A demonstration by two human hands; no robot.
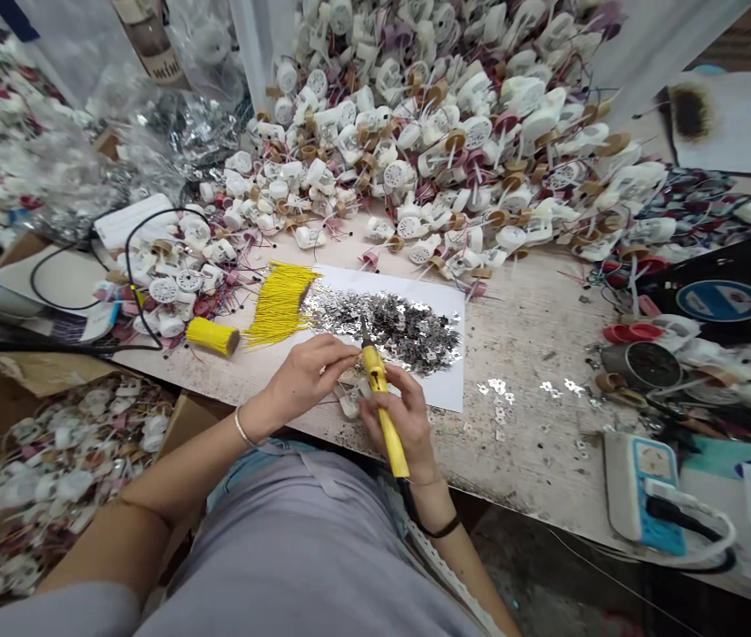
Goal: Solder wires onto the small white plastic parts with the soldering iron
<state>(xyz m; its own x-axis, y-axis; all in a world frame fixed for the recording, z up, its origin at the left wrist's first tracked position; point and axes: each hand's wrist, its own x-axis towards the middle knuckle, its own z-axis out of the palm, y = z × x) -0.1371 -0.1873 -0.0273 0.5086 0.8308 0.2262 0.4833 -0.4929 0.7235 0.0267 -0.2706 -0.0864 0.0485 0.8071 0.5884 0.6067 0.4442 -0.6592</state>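
Observation:
My right hand (403,418) is closed round a yellow soldering iron (385,416), its tip pointing up toward a heap of small silver metal pieces (394,326) on a white sheet (445,389). My left hand (305,376) is closed in a pinch, holding a small white plastic part (350,402) at the table's near edge, right beside the iron. A bundle of yellow wires (279,305) lies just left of the silver heap.
A big pile of white plastic parts with wires (455,124) fills the back of the table. A power strip (644,491) sits at the right front. A black cable (129,265) loops at the left. A box of parts (49,469) stands low left.

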